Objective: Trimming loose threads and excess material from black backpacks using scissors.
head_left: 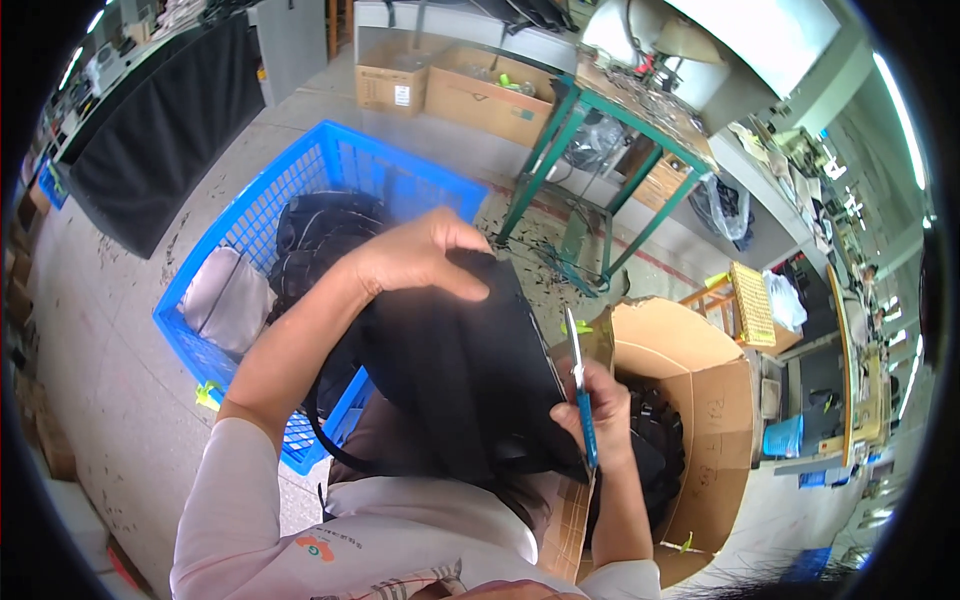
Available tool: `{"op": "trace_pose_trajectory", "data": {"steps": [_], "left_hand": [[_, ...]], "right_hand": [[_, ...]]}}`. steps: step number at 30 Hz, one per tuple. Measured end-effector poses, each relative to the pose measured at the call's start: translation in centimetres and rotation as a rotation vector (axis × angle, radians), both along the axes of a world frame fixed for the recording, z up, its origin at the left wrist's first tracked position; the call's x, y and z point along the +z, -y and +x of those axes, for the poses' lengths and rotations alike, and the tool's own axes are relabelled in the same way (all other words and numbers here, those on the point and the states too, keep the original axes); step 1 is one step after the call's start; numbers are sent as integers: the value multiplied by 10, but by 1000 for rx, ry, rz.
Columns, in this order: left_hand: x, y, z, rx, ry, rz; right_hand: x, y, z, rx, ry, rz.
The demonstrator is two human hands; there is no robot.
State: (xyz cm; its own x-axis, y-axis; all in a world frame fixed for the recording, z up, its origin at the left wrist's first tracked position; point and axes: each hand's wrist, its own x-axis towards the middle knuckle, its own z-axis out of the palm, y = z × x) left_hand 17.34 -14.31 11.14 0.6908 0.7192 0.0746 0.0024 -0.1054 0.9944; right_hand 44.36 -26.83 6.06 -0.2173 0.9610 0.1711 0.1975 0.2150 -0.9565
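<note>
A black fabric bag piece (450,370) with a raw-looking edge lies across my lap and rises in front of me. My left hand (425,258) is closed over its upper edge, thumb on the near face and the other fingers mostly hidden. At the piece's right edge, my right hand (600,410) is closed round a slim blue-handled tool (585,415) with a pointed metal blade aimed up and away. Its thumb touches or nearly touches the fabric edge. A thin black strap (325,430) loops down on the left.
A blue plastic basket (240,225) at the left holds black goods and a grey pouch (227,298). On my right stands an open cardboard box (715,400) with black items inside. Farther off are a green-legged table (560,140), cartons (480,100) and a yellow stool (750,300).
</note>
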Motion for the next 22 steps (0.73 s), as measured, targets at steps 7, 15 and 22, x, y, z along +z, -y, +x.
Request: {"op": "trace_pose_trajectory", "data": {"steps": [7, 15, 22], "left_hand": [[-3, 13, 31, 37, 54, 54], [-2, 18, 32, 89, 77, 129], [-3, 21, 27, 115, 12, 148]], "right_hand": [[54, -14, 8, -15, 736, 303], [57, -17, 5, -77, 842, 421], [49, -17, 2, -131, 892, 481]]}}
